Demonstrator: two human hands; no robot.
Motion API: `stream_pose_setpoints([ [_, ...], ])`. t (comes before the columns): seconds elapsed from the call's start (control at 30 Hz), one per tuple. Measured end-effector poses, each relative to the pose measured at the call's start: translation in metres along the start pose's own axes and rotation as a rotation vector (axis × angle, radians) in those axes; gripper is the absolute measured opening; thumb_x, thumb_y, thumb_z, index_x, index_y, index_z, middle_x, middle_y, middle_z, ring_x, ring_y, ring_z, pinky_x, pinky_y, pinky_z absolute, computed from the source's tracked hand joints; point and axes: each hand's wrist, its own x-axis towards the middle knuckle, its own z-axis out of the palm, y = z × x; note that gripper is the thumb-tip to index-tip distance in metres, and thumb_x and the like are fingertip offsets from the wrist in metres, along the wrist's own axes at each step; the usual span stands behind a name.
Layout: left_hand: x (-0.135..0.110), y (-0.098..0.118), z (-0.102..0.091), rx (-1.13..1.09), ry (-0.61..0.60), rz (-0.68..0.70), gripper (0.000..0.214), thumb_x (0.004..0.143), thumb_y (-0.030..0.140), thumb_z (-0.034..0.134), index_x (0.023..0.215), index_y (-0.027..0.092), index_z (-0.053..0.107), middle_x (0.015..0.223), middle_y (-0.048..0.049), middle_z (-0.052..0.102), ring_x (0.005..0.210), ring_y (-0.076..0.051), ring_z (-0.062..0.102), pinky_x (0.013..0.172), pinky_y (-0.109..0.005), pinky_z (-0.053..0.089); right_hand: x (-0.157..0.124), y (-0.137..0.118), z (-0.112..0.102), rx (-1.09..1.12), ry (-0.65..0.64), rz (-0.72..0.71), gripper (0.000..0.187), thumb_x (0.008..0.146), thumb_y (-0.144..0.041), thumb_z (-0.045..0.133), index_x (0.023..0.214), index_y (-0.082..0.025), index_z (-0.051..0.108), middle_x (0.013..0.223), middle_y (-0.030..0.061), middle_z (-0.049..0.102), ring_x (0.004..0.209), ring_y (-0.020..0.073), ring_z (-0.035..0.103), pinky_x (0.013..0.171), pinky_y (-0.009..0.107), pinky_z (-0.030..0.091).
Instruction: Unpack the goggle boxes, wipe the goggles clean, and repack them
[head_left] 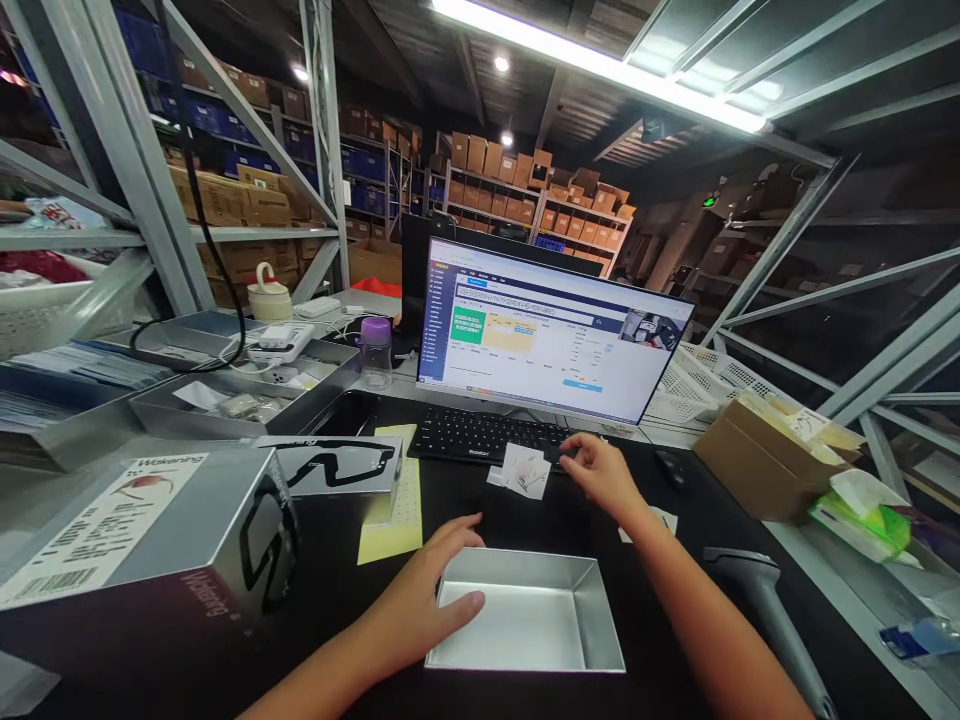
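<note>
An open silver box (525, 625) lies on the black desk mat in front of me. My left hand (442, 585) is on its left wall, thumb inside and fingers outside. Past the box, my right hand (592, 468) hovers by the right end of the black keyboard (472, 435), fingers bent and slightly apart, with nothing visible between them. Just left of its fingertips is a small white printed card (527, 470). Another white paper (660, 520) is partly hidden by my right forearm.
A large grey printed box (127, 540) and a smaller one (337, 465) stand on the left, beside a yellow sheet (390, 530). A monitor (547, 340) is behind the keyboard. On the right are a mouse (670, 468), a barcode scanner (765, 590) and a cardboard box (757, 460).
</note>
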Motion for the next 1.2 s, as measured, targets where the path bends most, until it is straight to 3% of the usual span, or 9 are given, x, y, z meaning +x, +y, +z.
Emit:
stream_pose_setpoints([
  [0.17,-0.003,0.005,0.001,-0.022,-0.024,-0.031,0.038,0.077,0.031,0.064,0.114,0.024,0.060,0.153,-0.0143,0.042,0.139,-0.033,0.044,0.114,-0.052,0.035,0.057,0.016,0.023,-0.126,-0.093,-0.148,0.080,0.060,-0.028,0.090,0.132,-0.018,0.056,0.121,0.0118,0.065,0.103,0.0265,0.065,0.091,0.038,0.049],
  [0.27,-0.004,0.006,0.000,-0.031,-0.037,-0.048,0.042,0.074,0.025,0.064,0.116,0.026,0.059,0.154,-0.0117,0.040,0.140,-0.032,0.043,0.116,-0.051,0.034,0.071,0.018,0.041,-0.207,-0.172,-0.224,0.103,0.045,-0.031,0.097,0.137,-0.017,0.054,0.126,0.0154,0.062,0.119,0.0344,0.055,0.103,0.046,0.042],
  [0.4,-0.006,0.009,-0.003,-0.024,-0.084,-0.075,0.047,0.073,0.024,0.066,0.119,0.027,0.057,0.155,-0.0090,0.038,0.140,-0.030,0.043,0.117,-0.047,0.034,0.068,0.019,0.057,-0.294,-0.191,-0.257,0.114,0.040,-0.028,0.099,0.142,-0.015,0.050,0.130,0.0186,0.059,0.124,0.0402,0.047,0.107,0.052,0.036],
  [0.53,-0.007,0.009,-0.004,-0.026,-0.093,-0.089,0.048,0.073,0.024,0.067,0.120,0.028,0.056,0.156,-0.0085,0.037,0.140,-0.029,0.042,0.118,-0.046,0.033,0.062,0.018,0.063,-0.312,-0.178,-0.239,0.109,0.041,-0.020,0.097,0.140,-0.019,0.051,0.126,0.0158,0.059,0.121,0.0384,0.047,0.105,0.051,0.036],
  [0.67,-0.008,0.009,-0.003,-0.040,-0.089,-0.086,0.046,0.075,0.024,0.066,0.120,0.027,0.056,0.155,-0.0090,0.038,0.140,-0.029,0.043,0.117,-0.045,0.033,0.067,0.012,0.056,-0.246,-0.186,-0.192,0.058,0.056,-0.019,0.089,0.109,-0.019,0.067,0.100,0.0060,0.064,0.098,0.0268,0.056,0.089,0.039,0.044],
  [0.77,-0.008,0.010,-0.003,-0.044,-0.088,-0.085,0.046,0.076,0.025,0.066,0.120,0.027,0.056,0.155,-0.0089,0.038,0.139,-0.028,0.044,0.117,-0.045,0.034,0.070,0.007,0.048,-0.165,-0.203,-0.150,0.026,0.063,-0.019,0.084,0.081,-0.018,0.066,0.089,0.0018,0.060,0.082,0.0188,0.056,0.074,0.029,0.043],
  [0.83,-0.009,0.011,-0.004,-0.044,-0.093,-0.081,0.046,0.076,0.025,0.066,0.121,0.026,0.055,0.154,-0.0095,0.038,0.138,-0.028,0.044,0.117,-0.045,0.034,0.068,0.005,0.046,-0.110,-0.214,-0.138,0.028,0.061,-0.019,0.085,0.079,-0.018,0.063,0.092,0.0014,0.060,0.082,0.0177,0.055,0.072,0.028,0.042],
  [1.0,-0.010,0.011,-0.004,-0.046,-0.094,-0.075,0.045,0.078,0.026,0.065,0.122,0.026,0.055,0.152,-0.0089,0.040,0.138,-0.027,0.044,0.116,-0.043,0.035,0.053,0.005,0.055,0.036,-0.268,-0.087,0.058,0.051,-0.009,0.084,0.103,-0.020,0.060,0.085,-0.0022,0.064,0.076,0.0181,0.058,0.070,0.028,0.042],
  [1.2,-0.010,0.008,-0.004,-0.041,-0.088,-0.057,0.044,0.078,0.026,0.065,0.121,0.026,0.056,0.151,-0.0088,0.040,0.137,-0.027,0.045,0.115,-0.042,0.036,0.050,0.003,0.046,0.254,-0.155,-0.024,0.064,0.064,-0.015,0.074,0.124,-0.019,0.051,0.104,0.0051,0.067,0.090,0.0226,0.064,0.083,0.036,0.048],
])
